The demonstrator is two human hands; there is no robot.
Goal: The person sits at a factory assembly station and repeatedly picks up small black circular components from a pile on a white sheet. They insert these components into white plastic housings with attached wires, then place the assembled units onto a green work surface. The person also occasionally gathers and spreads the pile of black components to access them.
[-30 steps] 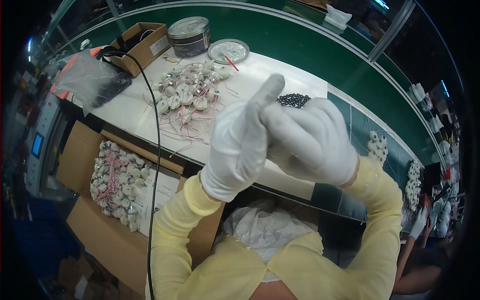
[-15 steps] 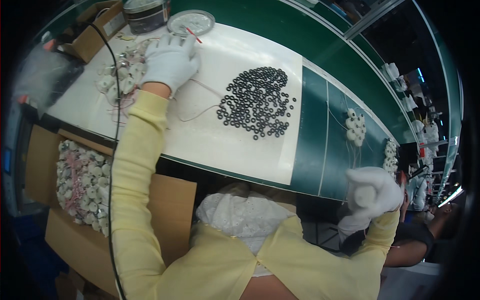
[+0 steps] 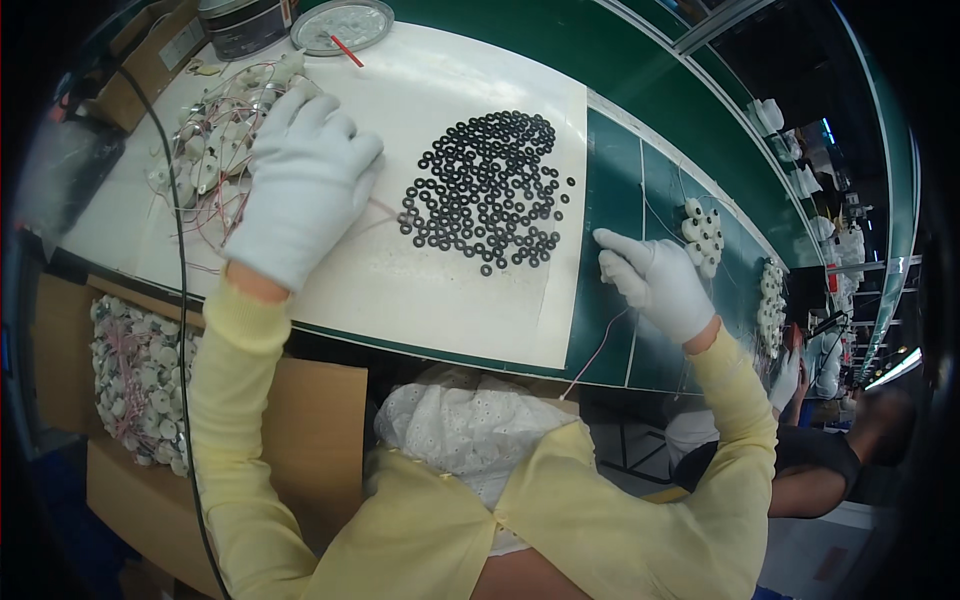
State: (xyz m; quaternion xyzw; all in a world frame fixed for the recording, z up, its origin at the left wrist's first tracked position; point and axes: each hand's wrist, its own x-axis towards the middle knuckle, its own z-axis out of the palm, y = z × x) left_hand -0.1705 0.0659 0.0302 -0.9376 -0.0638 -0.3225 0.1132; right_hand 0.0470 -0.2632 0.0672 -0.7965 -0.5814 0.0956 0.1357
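Observation:
My left hand, in a white glove, lies over the near right side of a pile of white round parts with pink wires. Its fingers are apart and bent down onto the pile; it holds nothing that I can see. Above the green mat, my gloved right hand is closed, the index finger pointing left. A thin pink wire with a small white end hangs from it past the table's front edge. The part in the fist is mostly hidden. Between the hands lie many small black rings.
White parts stand grouped on the mat, with another row farther right. Behind the pile are a tin, a round lid and a red stick. A carton of wired parts sits below left; a black cable crosses the left.
My right hand has moved left and up from beyond the mat's front edge to above the mat, the wire trailing. My left hand has come nearer, still at the pile. The view has shifted.

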